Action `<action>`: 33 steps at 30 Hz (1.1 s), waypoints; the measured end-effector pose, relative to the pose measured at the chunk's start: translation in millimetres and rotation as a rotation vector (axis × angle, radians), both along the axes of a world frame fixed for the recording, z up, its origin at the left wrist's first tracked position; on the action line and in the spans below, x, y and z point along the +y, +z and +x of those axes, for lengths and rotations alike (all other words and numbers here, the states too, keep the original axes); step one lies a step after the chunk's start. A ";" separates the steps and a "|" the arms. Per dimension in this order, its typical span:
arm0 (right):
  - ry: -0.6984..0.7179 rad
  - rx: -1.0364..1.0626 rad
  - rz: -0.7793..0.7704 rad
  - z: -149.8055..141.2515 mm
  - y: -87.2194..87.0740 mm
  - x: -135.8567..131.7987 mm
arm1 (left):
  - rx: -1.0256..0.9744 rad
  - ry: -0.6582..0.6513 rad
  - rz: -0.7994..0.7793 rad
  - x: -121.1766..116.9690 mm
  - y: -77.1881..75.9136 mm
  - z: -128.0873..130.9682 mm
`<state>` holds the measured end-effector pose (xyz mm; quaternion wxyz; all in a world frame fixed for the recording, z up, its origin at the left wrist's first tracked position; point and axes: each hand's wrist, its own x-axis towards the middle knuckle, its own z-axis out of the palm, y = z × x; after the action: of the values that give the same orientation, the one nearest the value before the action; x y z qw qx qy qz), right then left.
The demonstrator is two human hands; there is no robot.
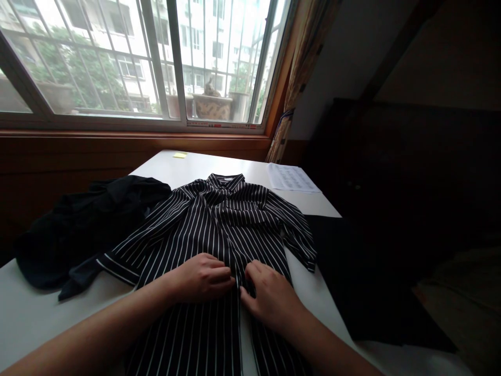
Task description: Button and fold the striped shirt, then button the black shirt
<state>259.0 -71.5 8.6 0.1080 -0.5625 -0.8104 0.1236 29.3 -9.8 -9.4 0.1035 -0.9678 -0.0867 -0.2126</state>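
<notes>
A black shirt with white stripes (203, 230) lies front up, collar toward the window, sleeves spread to both sides. My left hand (207, 277) is closed on the front edge of the shirt, its fingers curled at the button strip. Just to its right, my right hand (270, 292) has bent fingers at the other front edge, gripping the cloth; its fingertips are partly hidden. Between the two front panels, below my hands, a strip of white tabletop shows. The upper front looks joined, with some wrinkles across the chest.
The shirt rests on a white table (188, 166). A heap of dark clothing (90, 224) lies to the left, touching the shirt's sleeve. Printed sheets (293, 178) and a yellow sticky note (180, 155) are at the far side. Dark cloth (352, 277) hangs over the right edge.
</notes>
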 end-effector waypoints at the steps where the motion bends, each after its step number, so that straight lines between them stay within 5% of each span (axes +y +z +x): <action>1: -0.003 0.001 0.003 -0.3 -1.0 0.3 | -0.001 -0.004 -0.001 -0.1 -0.3 -0.2; 17: -0.031 -0.036 0.030 -6.0 -7.9 5.9 | -0.074 -0.021 0.050 -1.7 2.5 -0.4; 33: -0.013 -0.047 -0.051 0.8 5.6 -1.3 | -0.097 -0.046 0.066 -1.6 0.0 -3.4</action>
<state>259.8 -72.8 14.3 0.0755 -0.5729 -0.8057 0.1302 25.9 -11.4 -9.4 0.1261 -0.9542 -0.0621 -0.2642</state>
